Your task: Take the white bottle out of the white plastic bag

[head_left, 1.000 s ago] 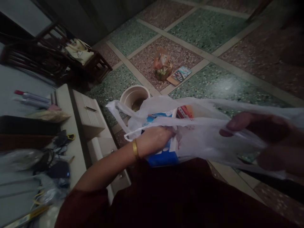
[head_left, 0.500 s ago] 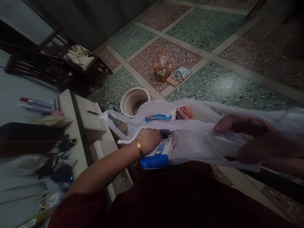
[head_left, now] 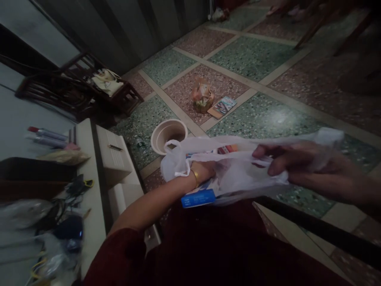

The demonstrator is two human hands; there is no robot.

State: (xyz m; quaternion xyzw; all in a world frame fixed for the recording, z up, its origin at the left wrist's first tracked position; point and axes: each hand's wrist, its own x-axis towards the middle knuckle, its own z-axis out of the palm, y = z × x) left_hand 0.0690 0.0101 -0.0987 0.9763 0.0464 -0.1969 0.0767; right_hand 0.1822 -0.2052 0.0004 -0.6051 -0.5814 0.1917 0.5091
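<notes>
A thin white plastic bag point(head_left: 244, 172) hangs in front of my dark red top. My right hand point(head_left: 281, 161) pinches its rim on the right side between thumb and fingers. From the left, my left hand point(head_left: 205, 171), with a gold bracelet at the wrist, reaches into the bag's mouth; its fingers are hidden in the bag. Below that hand lies a blue and white box point(head_left: 199, 198), its blue end facing me. A red and orange pack point(head_left: 228, 149) shows inside the bag near its far rim. One handle loop point(head_left: 174, 143) stands up at the left.
A beige bin point(head_left: 157, 135) stands on the floor beyond the bag. An orange-tinted bag point(head_left: 203, 95) and a booklet point(head_left: 224, 106) lie farther off. Left is a cabinet with an open drawer point(head_left: 116, 190) and a pen point(head_left: 115, 147). A dark bar point(head_left: 321, 226) crosses at right.
My left hand has gone deeper into the bag, to the right. My right hand has shifted left along the rim. The bag has bunched closer together, and the view has tilted up slightly.
</notes>
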